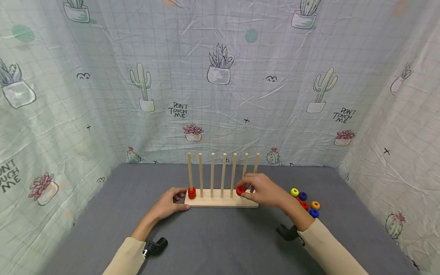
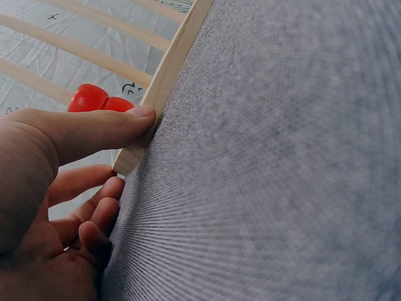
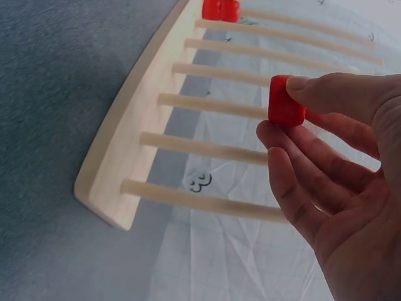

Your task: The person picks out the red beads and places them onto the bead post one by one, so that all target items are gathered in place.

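Note:
A wooden peg stand (image 1: 220, 204) with a row of several upright dowels stands on the table. Two red beads (image 1: 191, 193) are stacked at the foot of its leftmost peg. My left hand (image 1: 167, 205) grips the stand's left end, the thumb against the front edge of the base and the fingers round the end. Between thumb and fingers, my right hand (image 1: 262, 190) pinches another red bead (image 3: 286, 103). That bead is off the pegs, held in front of the right-hand ones, well above the base in the right wrist view.
Loose beads lie on the table right of the stand, close to the right forearm: a yellow one (image 1: 294, 192), a dark blue one (image 1: 303, 196), an orange one (image 1: 315, 205), a blue one (image 1: 314, 213) and red ones (image 1: 304, 206). A patterned cloth (image 1: 220, 99) hangs behind and at both sides.

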{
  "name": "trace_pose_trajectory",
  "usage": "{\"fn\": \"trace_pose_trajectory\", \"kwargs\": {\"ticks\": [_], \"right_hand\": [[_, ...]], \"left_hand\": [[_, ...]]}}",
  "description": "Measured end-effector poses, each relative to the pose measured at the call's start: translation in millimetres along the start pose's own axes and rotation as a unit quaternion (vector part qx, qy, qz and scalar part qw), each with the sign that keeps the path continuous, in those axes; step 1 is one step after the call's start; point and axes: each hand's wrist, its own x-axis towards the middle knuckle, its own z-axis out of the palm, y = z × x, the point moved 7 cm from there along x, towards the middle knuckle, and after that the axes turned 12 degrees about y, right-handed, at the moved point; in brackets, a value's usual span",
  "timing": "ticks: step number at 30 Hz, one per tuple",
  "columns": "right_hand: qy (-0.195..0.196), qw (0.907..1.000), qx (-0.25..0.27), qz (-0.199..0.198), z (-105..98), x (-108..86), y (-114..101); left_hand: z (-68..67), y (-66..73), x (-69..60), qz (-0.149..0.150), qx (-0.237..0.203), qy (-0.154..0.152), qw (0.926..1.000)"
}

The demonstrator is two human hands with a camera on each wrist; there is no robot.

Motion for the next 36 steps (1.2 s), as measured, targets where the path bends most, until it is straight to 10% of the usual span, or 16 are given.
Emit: {"fn": "trace_pose_trajectory", "kwargs": {"ticks": [36], "right_hand": [[-0.008,0.9996,0.015,-0.021,5,25.1,-22]], "left_hand": [[0.7,1.1,-0.6,-0.009,-0.003,0.003,0.9999]]}}
